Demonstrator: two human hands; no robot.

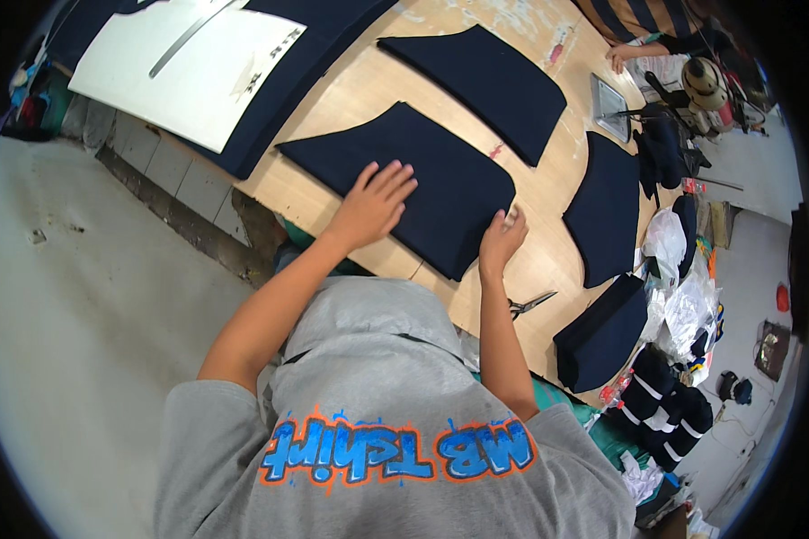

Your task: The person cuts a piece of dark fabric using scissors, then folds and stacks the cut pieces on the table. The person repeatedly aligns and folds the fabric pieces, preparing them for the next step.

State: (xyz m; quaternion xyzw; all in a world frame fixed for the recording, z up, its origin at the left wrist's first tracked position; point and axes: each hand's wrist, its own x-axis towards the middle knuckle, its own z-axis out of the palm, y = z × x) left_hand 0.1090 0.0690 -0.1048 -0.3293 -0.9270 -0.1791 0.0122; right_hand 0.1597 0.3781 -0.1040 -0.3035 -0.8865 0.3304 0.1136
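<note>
A stack of dark navy cut fabric panels (440,184) lies on the wooden table in front of me. My left hand (376,208) rests flat on its near left part, fingers spread. At the near right edge of the same stack is my right hand (502,242), its thumb and fingers slightly apart and touching the edge. Some of the right fingers are hidden by the hand itself. A pair of scissors (532,304) with dark handles lies on the table, just right of my right forearm.
More navy fabric stacks lie beyond (485,90), to the right (607,207) and at the near right (602,332). A white pattern sheet (184,76) with a metal ruler (184,43) covers dark cloth at far left. Another person's hand (620,57) is near a tablet-like device (611,108).
</note>
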